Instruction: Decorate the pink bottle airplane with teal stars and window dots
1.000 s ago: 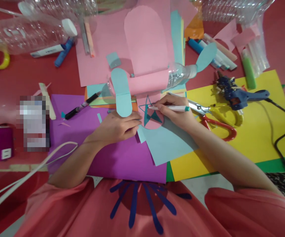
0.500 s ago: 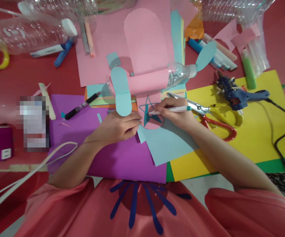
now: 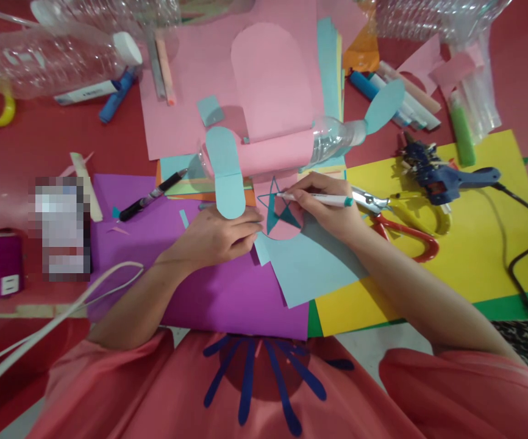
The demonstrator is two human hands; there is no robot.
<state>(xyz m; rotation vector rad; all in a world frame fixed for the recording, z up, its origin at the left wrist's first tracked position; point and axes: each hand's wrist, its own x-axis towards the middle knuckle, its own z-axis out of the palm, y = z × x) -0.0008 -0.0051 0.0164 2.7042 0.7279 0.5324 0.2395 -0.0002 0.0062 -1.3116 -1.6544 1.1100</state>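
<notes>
A white marker with a teal end [image 3: 330, 199] is pinched in my right hand [image 3: 332, 207]. Its tip touches the teal five-pointed star [image 3: 272, 213] drawn on a rounded pink paper flap [image 3: 285, 231]. Parts of the star are filled with solid teal; other parts show bare pink. Lying flat, my left hand [image 3: 221, 238] has its fingers stretched to the flap's left edge. Above both hands is a clear plastic bottle [image 3: 330, 141] wrapped in pink paper [image 3: 275, 152], with a light blue paper strip [image 3: 230, 192] at its left end and a light blue oval [image 3: 385, 107] by its cap.
Scissors [image 3: 417, 244] and a blue glue gun [image 3: 447, 180] with a black cord lie at right on yellow paper [image 3: 483, 256]. A black pen [image 3: 152, 195] rests on purple paper [image 3: 236, 299]. Markers [image 3: 410, 103] and clear bottles [image 3: 53, 61] are farther back.
The marker tip has moved up slightly within the star, and my right hand has shifted up a little with it. My left hand has stayed in place.
</notes>
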